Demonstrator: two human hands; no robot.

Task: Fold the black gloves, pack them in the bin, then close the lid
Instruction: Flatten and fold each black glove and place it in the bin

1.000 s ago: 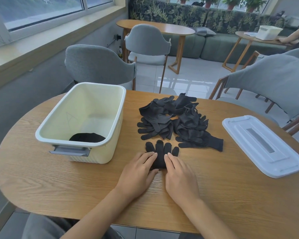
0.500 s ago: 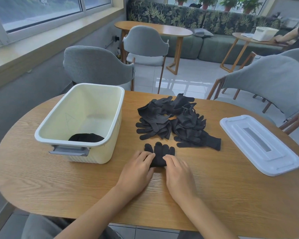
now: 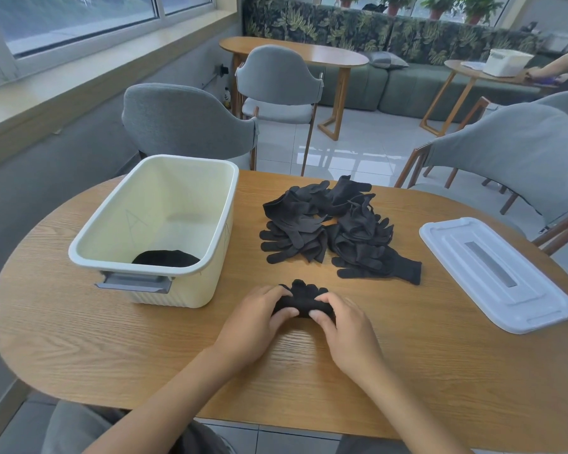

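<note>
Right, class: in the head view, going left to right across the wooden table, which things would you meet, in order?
Cream bin → glove being folded, gripped by both hands → white lid. The loose glove pile lies farther back and overlaps the folded glove's span, so I leave it out.

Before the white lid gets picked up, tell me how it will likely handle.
The white lid looks like thin moulded plastic, so it is probably light and may flex a little. It lies flat on the table, so it is unlikely to roll or tip. Its smooth surface may slide if pushed.
</note>
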